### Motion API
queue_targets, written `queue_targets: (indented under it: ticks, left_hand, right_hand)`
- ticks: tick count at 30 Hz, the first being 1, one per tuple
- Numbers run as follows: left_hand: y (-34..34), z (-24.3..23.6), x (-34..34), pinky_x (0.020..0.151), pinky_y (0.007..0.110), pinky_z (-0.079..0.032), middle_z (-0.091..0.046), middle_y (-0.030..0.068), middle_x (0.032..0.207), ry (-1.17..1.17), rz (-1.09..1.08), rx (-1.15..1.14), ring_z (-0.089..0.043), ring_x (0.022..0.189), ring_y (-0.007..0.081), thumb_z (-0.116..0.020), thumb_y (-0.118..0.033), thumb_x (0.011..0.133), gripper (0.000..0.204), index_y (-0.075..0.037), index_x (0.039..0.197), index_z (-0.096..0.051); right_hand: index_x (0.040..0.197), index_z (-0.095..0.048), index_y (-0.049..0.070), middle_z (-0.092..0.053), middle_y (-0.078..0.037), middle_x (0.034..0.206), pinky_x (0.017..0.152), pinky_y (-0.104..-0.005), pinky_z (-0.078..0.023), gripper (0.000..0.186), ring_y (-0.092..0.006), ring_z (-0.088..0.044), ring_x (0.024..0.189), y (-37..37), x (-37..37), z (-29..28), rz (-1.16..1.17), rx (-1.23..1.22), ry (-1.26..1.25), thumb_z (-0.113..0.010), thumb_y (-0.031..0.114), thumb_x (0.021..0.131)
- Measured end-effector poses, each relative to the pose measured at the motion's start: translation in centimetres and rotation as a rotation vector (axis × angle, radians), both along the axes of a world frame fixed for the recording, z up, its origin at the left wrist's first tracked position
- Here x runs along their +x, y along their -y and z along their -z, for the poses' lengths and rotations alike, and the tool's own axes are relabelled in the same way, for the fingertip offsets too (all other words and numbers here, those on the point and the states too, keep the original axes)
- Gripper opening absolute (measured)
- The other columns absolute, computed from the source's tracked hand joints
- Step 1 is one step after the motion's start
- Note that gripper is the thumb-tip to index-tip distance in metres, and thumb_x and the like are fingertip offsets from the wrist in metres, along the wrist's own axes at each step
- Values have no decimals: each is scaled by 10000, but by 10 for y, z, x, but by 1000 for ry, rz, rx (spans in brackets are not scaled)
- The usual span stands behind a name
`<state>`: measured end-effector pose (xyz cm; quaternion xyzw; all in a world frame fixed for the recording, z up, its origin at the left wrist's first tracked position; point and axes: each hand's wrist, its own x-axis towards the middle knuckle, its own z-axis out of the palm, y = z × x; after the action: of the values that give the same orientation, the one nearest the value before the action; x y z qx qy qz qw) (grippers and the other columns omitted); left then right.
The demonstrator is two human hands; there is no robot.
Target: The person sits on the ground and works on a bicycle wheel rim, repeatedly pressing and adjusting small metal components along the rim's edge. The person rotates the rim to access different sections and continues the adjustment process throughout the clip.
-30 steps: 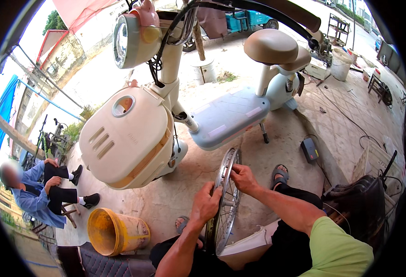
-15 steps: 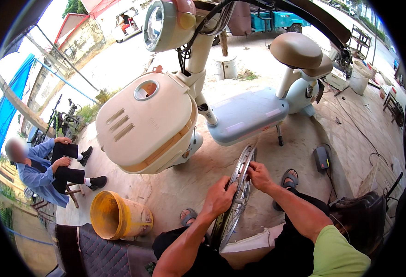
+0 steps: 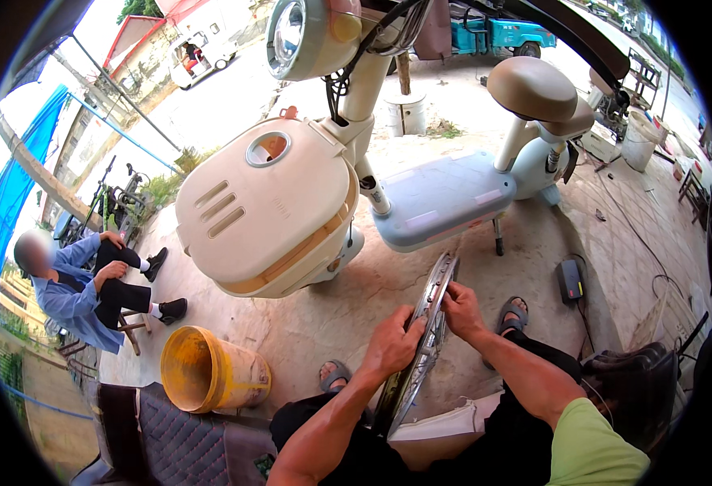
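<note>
A bare metal wheel rim [image 3: 436, 285] with thin spokes stands on edge between my knees, tilted away from me. My left hand [image 3: 393, 343] is wrapped round its left side, thumb on top. On the opposite side my right hand [image 3: 463, 311] has its fingers closed at the rim's edge; the fingertips are partly hidden, and whether they also pinch a spoke I cannot tell. The rim's lower end rests close to a white box-like thing [image 3: 445, 423] between my legs.
A cream and blue electric scooter [image 3: 445, 198] stands just ahead, its front basket [image 3: 267, 211] at left. A yellow bucket [image 3: 214, 370] sits left of my foot. Beyond it a person in blue [image 3: 81, 283] sits on a stool. A black charger-like box [image 3: 570, 280] with a cord lies right.
Both hands stay on the rim with only slight finger shifts. The whole view has shifted a little. In the background a white three-wheeled vehicle has moved left.
</note>
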<state>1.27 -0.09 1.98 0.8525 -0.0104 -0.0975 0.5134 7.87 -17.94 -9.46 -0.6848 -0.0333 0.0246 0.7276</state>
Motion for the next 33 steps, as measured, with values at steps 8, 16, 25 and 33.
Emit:
queue_targets:
  ticks: [8,16,25,33]
  left_hand:
    - [-3,-2,-1,856,400,-516,-706,212,1003,-1,-10,5,-683,932,316,-601,-311,1005,352,-14,1188,-649]
    - [-3,4,-2,843,425,-518,-704,230,1011,23,-22,-8,-690,943,366,-597,-334,999,355,-25,1164,-650]
    - [-4,1,-1,863,419,-510,-703,219,1031,-2,3,18,-681,949,348,-604,-311,997,354,-18,1191,-646]
    - [-4,9,-1,843,468,-499,-680,266,1009,37,-7,-10,-661,958,430,-567,-359,1002,375,-16,1141,-627]
  right_hand:
    - [1008,-734,58,-705,21,858,647,-243,-485,193,-60,-576,712,12,11,-11,-196,87,-154,-570,151,1049]
    - [903,-725,43,-689,-10,767,621,-258,-443,195,-49,-531,682,1,-2,-27,2,-238,80,-639,188,1000]
    - [1054,-712,61,-715,15,918,691,-243,-500,170,-72,-622,783,13,9,-1,-188,162,-167,-554,124,1050]
    - [1038,-711,56,-712,11,886,669,-231,-488,187,-62,-619,773,13,12,0,-225,109,-116,-577,185,1053]
